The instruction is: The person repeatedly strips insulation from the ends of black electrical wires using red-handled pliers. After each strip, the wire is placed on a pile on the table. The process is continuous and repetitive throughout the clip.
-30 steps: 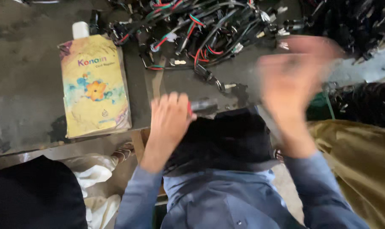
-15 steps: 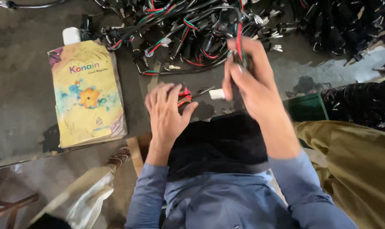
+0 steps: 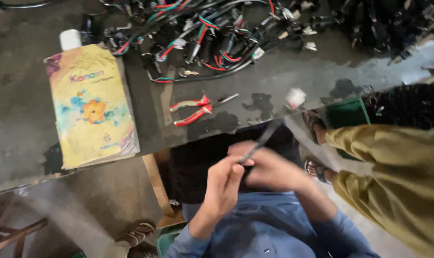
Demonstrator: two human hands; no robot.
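Observation:
Both my hands are down at my lap, below the table's front edge. My left hand pinches the lower end of a thin black wire, and my right hand is closed around the same wire just beside it. The wire runs up and to the right towards the table edge. Red-handled pliers lie on the dark table above my hands, with nothing touching them. A tangled pile of black, red and green wires with connectors covers the far side of the table.
A yellow notebook with a flower print lies at the table's left, a white-capped bottle behind it. A small white object sits near the table edge. Another person in olive trousers and sandals sits at the right.
My right hand came down from the wire pile with a black wire. My left hand left the pliers on the table and joined it at my lap.

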